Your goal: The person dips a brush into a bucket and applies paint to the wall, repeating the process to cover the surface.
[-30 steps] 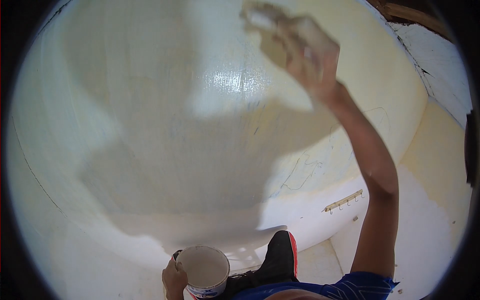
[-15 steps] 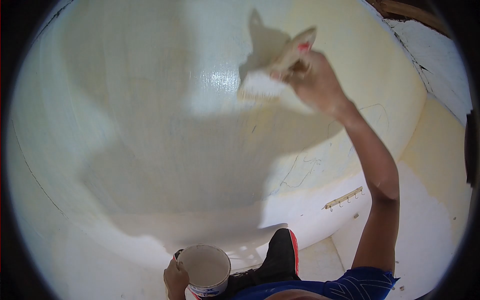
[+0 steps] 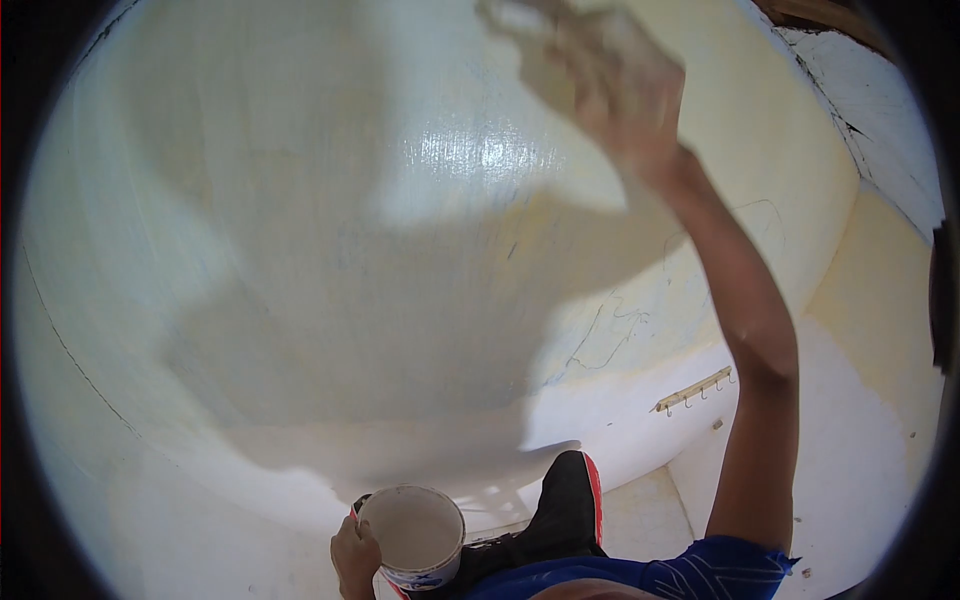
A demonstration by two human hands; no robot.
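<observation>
High against the pale yellow-green wall (image 3: 300,200), my right hand (image 3: 630,95) is raised and closed round a wide brush (image 3: 520,18), both blurred by motion. The brush is at the top edge of the view, partly cut off. A wet, shiny patch shows on the wall below it. My left hand (image 3: 355,555) is at the bottom, wrapped round the side of a white bucket (image 3: 412,530). The bucket is upright, with pale material inside and coloured print on its outside.
A wooden rail with several hooks (image 3: 695,390) is fixed low on the wall at the right. My black shoe with a red edge (image 3: 570,500) is beside the bucket. Dark wooden beams (image 3: 830,15) cross the upper right corner. Pencil-like scribbles and cracks mark the wall.
My right hand has moved up with the brush, from mid-wall to the top edge. The shiny patch now extends further right. My left hand and the bucket have hardly moved.
</observation>
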